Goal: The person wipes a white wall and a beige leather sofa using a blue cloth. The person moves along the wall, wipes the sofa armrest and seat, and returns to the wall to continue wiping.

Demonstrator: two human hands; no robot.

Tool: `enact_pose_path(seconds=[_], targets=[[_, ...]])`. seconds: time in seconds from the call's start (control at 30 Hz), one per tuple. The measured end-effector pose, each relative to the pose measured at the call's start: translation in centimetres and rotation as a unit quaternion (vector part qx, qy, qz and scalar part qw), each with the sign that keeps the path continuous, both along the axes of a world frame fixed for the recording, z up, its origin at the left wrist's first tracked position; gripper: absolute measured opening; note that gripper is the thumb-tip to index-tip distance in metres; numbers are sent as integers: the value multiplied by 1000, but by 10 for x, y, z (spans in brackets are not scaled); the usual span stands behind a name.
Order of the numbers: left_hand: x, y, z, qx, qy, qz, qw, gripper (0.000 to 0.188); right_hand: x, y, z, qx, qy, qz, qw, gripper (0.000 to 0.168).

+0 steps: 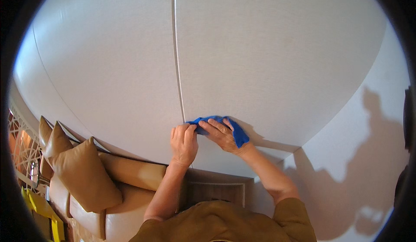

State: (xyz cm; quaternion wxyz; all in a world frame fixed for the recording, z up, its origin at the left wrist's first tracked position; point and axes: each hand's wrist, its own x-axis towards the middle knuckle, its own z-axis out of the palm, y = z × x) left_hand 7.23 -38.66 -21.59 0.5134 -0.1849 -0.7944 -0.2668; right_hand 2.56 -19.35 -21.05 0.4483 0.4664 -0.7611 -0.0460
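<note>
A blue cloth (241,134) lies bunched against a pale wall panel (266,63), just right of the dark vertical seam (177,66). My right hand (222,137) presses over the cloth with fingers stretched to the left. One flap of it hangs by the wrist. My left hand (184,146) is raised beside it at the foot of the visible seam, fingers bent toward the panel. Its fingertips meet the cloth's left corner; whether they pinch it or only touch is hidden.
A tan leather sofa (130,209) with several cushions, one large cushion (86,177) in front, stands at lower left. Beyond it are a white lattice screen (24,151) and a yellow object (42,206). A side wall (344,151) carrying my shadow meets the panel at right.
</note>
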Motion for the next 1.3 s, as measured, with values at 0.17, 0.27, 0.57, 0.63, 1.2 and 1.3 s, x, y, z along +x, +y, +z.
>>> enact_pose_path(seconds=[0.17, 0.27, 0.57, 0.63, 1.2, 1.3], targets=[[-10, 15, 35, 51, 136, 16, 989, 28, 6, -2, 39, -90, 65, -3, 994, 42], [-13, 23, 60, 57, 158, 1, 986, 28, 8, -4, 59, -163, 86, -48, 982, 25], [-5, 49, 9, -16, 46, -76, 996, 26, 13, 50, -36, -101, 84, -131, 983, 25], [1, 56, -3, -33, 9, -80, 996, 24, 16, 62, -39, -76, 90, -124, 985, 28], [-9, 94, -20, -33, 47, -133, 989, 22, 12, 108, -72, -187, 77, -122, 972, 15], [0, 107, -39, -72, -10, -125, 989, 19, 19, 123, -97, -174, 59, -134, 974, 18]])
